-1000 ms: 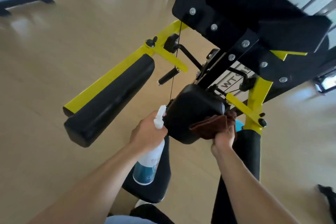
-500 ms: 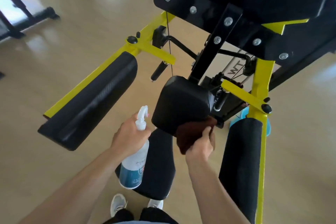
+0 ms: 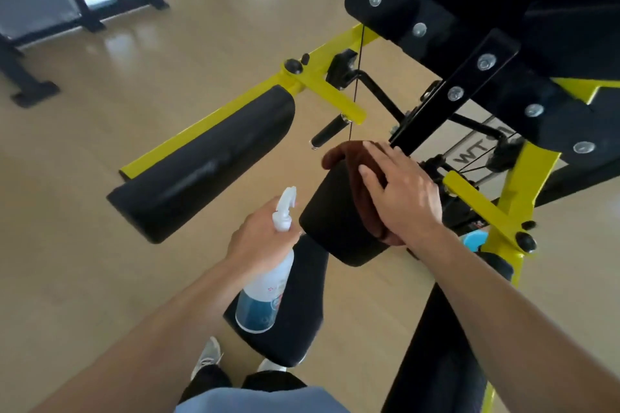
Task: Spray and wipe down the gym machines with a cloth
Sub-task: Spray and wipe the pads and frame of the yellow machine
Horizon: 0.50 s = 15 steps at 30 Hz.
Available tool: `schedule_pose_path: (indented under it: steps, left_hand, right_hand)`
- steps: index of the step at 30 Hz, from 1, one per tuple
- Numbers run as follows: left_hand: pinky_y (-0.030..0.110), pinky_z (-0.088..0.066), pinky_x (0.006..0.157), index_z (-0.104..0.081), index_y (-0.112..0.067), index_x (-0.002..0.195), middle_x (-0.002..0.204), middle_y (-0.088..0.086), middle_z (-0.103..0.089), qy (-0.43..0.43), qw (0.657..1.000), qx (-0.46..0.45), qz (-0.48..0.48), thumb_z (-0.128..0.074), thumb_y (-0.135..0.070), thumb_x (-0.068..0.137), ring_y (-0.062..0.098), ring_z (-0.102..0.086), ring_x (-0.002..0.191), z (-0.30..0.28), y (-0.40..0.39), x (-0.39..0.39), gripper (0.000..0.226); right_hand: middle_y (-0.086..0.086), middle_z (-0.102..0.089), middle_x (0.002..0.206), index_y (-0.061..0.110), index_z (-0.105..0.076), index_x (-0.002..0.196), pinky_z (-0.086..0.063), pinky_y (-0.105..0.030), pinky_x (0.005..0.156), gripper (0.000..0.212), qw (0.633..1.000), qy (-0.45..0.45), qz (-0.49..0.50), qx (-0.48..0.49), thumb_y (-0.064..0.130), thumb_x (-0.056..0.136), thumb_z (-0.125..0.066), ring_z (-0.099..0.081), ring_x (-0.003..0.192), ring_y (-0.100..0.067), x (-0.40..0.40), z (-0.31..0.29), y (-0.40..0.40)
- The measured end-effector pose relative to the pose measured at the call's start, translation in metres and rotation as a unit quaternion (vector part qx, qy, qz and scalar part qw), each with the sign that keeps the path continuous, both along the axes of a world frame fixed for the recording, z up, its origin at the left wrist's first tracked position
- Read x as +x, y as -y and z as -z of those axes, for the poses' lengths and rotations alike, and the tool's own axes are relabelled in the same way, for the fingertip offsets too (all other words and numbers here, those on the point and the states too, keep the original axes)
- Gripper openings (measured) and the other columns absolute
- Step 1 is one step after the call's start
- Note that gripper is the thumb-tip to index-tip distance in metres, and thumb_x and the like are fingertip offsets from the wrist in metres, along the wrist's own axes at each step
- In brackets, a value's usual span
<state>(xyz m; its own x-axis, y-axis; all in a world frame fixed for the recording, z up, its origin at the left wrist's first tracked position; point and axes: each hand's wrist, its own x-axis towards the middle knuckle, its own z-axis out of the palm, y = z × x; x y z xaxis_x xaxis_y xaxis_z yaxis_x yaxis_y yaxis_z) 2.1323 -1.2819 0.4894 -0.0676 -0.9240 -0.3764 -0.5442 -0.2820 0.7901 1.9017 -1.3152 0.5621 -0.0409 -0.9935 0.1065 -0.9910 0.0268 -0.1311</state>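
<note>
A yellow and black gym machine (image 3: 332,90) fills the view. Its small black centre pad (image 3: 330,221) sits in front of me. My right hand (image 3: 401,191) lies flat with straight fingers on a brown cloth (image 3: 345,157), pressing it onto the top right of that pad. My left hand (image 3: 260,241) grips the neck of a white spray bottle (image 3: 265,292) with blue liquid, held upright just left of the pad, nozzle pointing right.
A long black arm pad (image 3: 204,161) juts out to the left on a yellow bar. Another black pad (image 3: 439,355) runs down on the right, and a seat pad (image 3: 295,322) lies below the bottle. A black equipment frame (image 3: 84,7) stands far left on the wooden floor.
My right hand moved with the cloth from the pad's lower front edge up onto its top and now lies flat. The view shifted; the left hand kept the bottle beside the pad.
</note>
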Motion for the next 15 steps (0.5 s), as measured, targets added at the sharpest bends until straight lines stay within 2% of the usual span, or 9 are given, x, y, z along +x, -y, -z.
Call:
schedule_pose_path:
  steps: [2, 4, 6, 9, 11, 13, 14, 15]
  left_hand:
    - [0.034, -0.049, 0.069, -0.053, -0.044, 0.107, 0.082, -0.01, -0.063, 0.003, 1.0, 0.013, -0.015, -0.06, -0.031, 0.086, 0.015, -0.064, 0.08, 0.005, -0.003, 0.001, 0.025]
    - [0.035, -0.052, 0.071, -0.054, -0.046, 0.112, 0.086, -0.011, -0.065, -0.003, 0.999, 0.018, -0.035, -0.06, -0.032, 0.084, 0.014, -0.064, 0.08, 0.012, -0.008, 0.004, 0.032]
    - [0.036, -0.056, 0.075, -0.054, -0.049, 0.115, 0.09, -0.012, -0.067, -0.003, 0.998, 0.02, -0.062, -0.061, -0.033, 0.084, 0.011, -0.066, 0.083, 0.018, -0.013, 0.006, 0.035]
    - [0.032, -0.051, 0.069, -0.055, -0.045, 0.116, 0.086, -0.011, -0.066, 0.002, 0.996, 0.022, -0.084, -0.062, -0.03, 0.085, 0.013, -0.066, 0.08, 0.024, -0.019, 0.01, 0.035]
    - [0.03, -0.046, 0.065, -0.055, -0.044, 0.115, 0.084, -0.009, -0.066, 0.01, 0.996, 0.025, -0.09, -0.063, -0.029, 0.085, 0.015, -0.065, 0.077, 0.025, -0.02, 0.013, 0.035]
    - [0.034, -0.05, 0.067, -0.054, -0.045, 0.113, 0.081, -0.007, -0.066, 0.013, 0.993, 0.032, -0.111, -0.061, -0.027, 0.084, 0.016, -0.065, 0.076, 0.028, -0.022, 0.02, 0.035]
    - [0.036, -0.053, 0.07, -0.054, -0.045, 0.112, 0.08, -0.007, -0.067, 0.011, 0.992, 0.034, -0.119, -0.061, -0.027, 0.083, 0.017, -0.065, 0.076, 0.029, -0.022, 0.024, 0.035]
    - [0.039, -0.056, 0.074, -0.054, -0.046, 0.111, 0.079, -0.007, -0.068, 0.008, 0.992, 0.034, -0.121, -0.06, -0.027, 0.082, 0.018, -0.066, 0.076, 0.029, -0.023, 0.027, 0.035]
  right_hand:
    - [0.007, -0.042, 0.16, 0.04, -0.034, 0.155, -0.041, -0.049, 0.113, 0.054, 0.998, -0.046, -0.037, 0.027, 0.062, 0.106, -0.029, -0.045, 0.143, -0.025, 0.005, -0.004, 0.015]
    - [0.001, -0.049, 0.152, 0.035, -0.043, 0.149, -0.043, -0.05, 0.11, 0.052, 0.994, -0.078, -0.07, 0.038, 0.06, 0.105, -0.034, -0.047, 0.138, -0.027, 0.017, -0.006, 0.025]
    - [-0.005, -0.06, 0.137, 0.028, -0.058, 0.137, -0.045, -0.05, 0.108, 0.048, 0.971, -0.197, -0.135, 0.017, 0.058, 0.103, -0.039, -0.052, 0.131, -0.03, 0.028, 0.0, 0.035]
    - [-0.007, -0.069, 0.117, 0.021, -0.069, 0.119, -0.044, -0.052, 0.105, 0.038, 0.89, -0.375, -0.257, 0.039, 0.048, 0.105, -0.046, -0.062, 0.115, -0.032, 0.057, 0.019, 0.05]
    - [-0.006, -0.069, 0.117, 0.02, -0.068, 0.121, -0.045, -0.05, 0.102, 0.031, 0.815, -0.47, -0.32, 0.116, 0.04, 0.105, -0.05, -0.064, 0.111, -0.032, 0.076, 0.045, 0.054]
    - [-0.006, -0.069, 0.118, 0.019, -0.066, 0.123, -0.049, -0.051, 0.095, 0.028, 0.752, -0.518, -0.36, 0.195, 0.031, 0.105, -0.05, -0.066, 0.107, -0.034, 0.091, 0.073, 0.049]
    - [-0.009, -0.069, 0.117, 0.017, -0.067, 0.123, -0.051, -0.059, 0.09, 0.028, 0.712, -0.556, -0.346, 0.251, 0.029, 0.103, -0.05, -0.067, 0.104, -0.037, 0.093, 0.089, 0.043]
    - [-0.013, -0.069, 0.115, 0.013, -0.066, 0.121, -0.049, -0.072, 0.081, 0.028, 0.689, -0.58, -0.334, 0.278, 0.028, 0.101, -0.054, -0.066, 0.101, -0.042, 0.093, 0.114, 0.04]
